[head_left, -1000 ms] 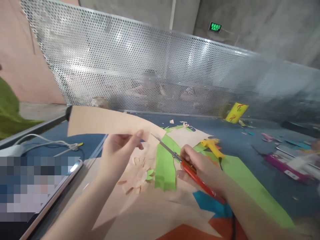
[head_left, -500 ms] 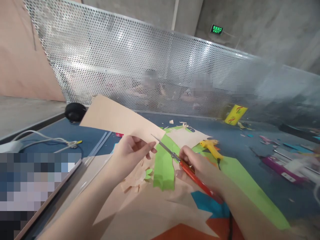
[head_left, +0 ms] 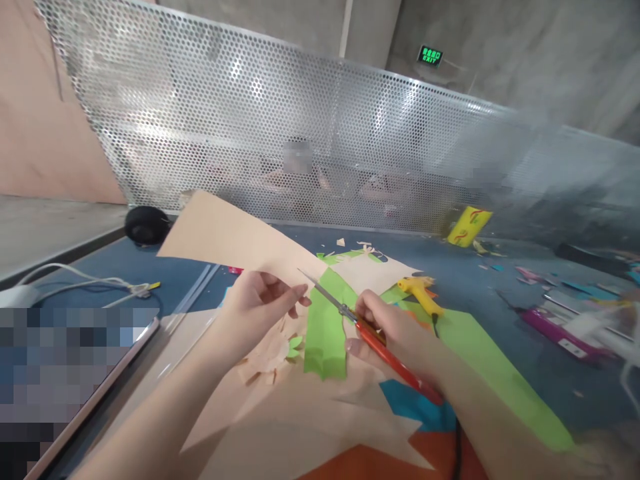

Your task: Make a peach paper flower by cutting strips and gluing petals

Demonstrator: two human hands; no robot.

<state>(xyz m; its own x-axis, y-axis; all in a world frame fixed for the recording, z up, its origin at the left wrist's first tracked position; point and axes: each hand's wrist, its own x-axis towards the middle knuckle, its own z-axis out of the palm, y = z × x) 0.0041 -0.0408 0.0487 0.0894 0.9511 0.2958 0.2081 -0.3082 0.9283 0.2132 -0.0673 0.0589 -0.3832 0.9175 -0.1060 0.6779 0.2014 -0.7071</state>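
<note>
The left hand [head_left: 260,300] pinched a beige sheet [head_left: 235,240] between thumb and fingertips, holding it raised and tilted above the table [head_left: 500,300], its far edge towards the mesh screen [head_left: 280,133]. The right hand [head_left: 395,333] gripped red scissors [head_left: 370,337], fingers closed about the handles; the blades pointed up and left, nearly shut, their tip just at the sheet's lower edge beside the left fingertips. Under the hands lay a green strip [head_left: 325,327], a beige paper flower [head_left: 270,353] partly hidden by the left wrist, and more beige, blue and orange paper. A yellow glue gun [head_left: 423,293] lay just beyond the right hand on green paper [head_left: 490,373]. A tablet [head_left: 65,373] sat at the near left, white cables [head_left: 75,283] behind it, and a black round thing [head_left: 146,225] by the screen. A yellow packet [head_left: 467,227] and a purple tool [head_left: 565,330] lay well off to the right
</note>
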